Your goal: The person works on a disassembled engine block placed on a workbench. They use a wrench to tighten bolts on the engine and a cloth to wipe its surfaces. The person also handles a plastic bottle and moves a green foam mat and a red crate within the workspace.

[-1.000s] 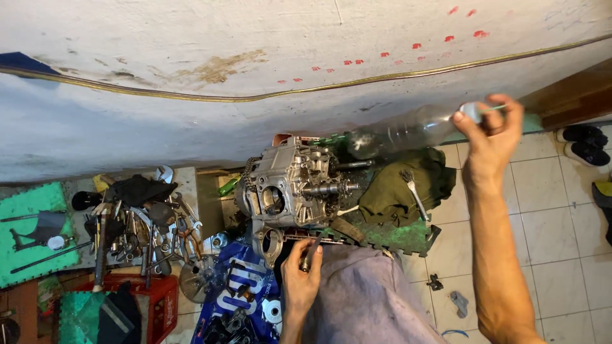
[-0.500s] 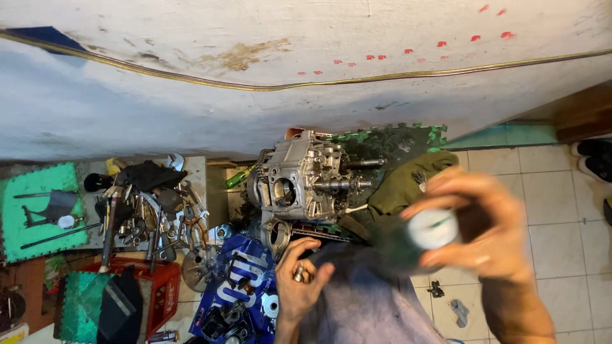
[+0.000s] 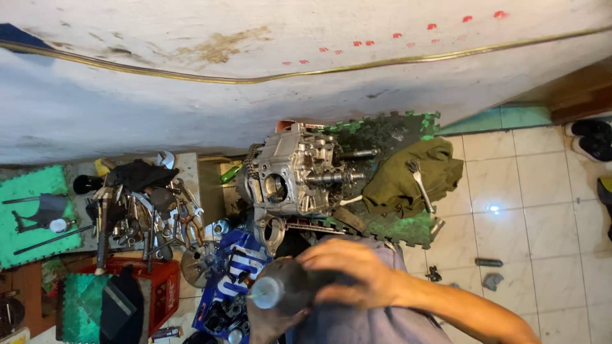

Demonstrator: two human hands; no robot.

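Right hand [image 3: 354, 274]: you wrapped it around a dark bottle [image 3: 287, 292], lower centre.
Left hand [image 3: 271, 322]: under bottle; grip unclear.
Engine [image 3: 293, 175]: centre, on green mat [image 3: 395, 130].

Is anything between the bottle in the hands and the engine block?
Nothing visible blocks it. The bottle, gripped by the right hand with the left hand beneath, sits just below the engine block; only a round metal cover lies between, low on the floor.

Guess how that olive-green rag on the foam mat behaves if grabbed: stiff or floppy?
Likely floppy: the olive-green rag lies crumpled in soft folds on the green foam mat. Probably light for its size. A wrench rests on top of it, so lifting the rag would probably tip or slide the wrench off.
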